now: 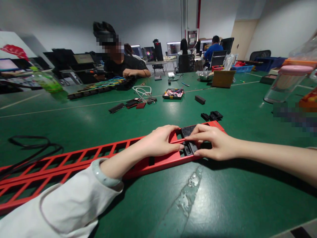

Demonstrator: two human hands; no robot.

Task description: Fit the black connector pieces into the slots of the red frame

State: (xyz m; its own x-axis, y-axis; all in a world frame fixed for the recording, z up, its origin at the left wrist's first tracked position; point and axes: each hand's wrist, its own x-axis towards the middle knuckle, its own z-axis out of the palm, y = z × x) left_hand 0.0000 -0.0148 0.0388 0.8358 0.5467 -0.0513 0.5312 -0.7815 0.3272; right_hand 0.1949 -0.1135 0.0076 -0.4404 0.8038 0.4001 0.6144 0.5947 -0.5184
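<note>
A long red slatted frame [163, 160] lies diagonally on the green table, with two rows of openings. Near its right end, a black plastic block [189, 148] sits in a front-row opening, slightly tilted. My right hand [216, 142] grips this block between thumb and fingers. Behind it, another black block [186, 131] fills a back-row opening, partly covered by my right fingers. My left hand [159, 140] is bent over the frame just to the left, its thumb tip touching the front block's left side. Its other fingertips are partly hidden.
Several loose black blocks [213, 116] lie beyond the frame's right end. Farther back are a small parts tray [173, 94], a white cable [143, 92] and dark flat pieces [131, 103]. A black strap [32, 143] crosses the frame's left part. A co-worker [123, 66] sits opposite.
</note>
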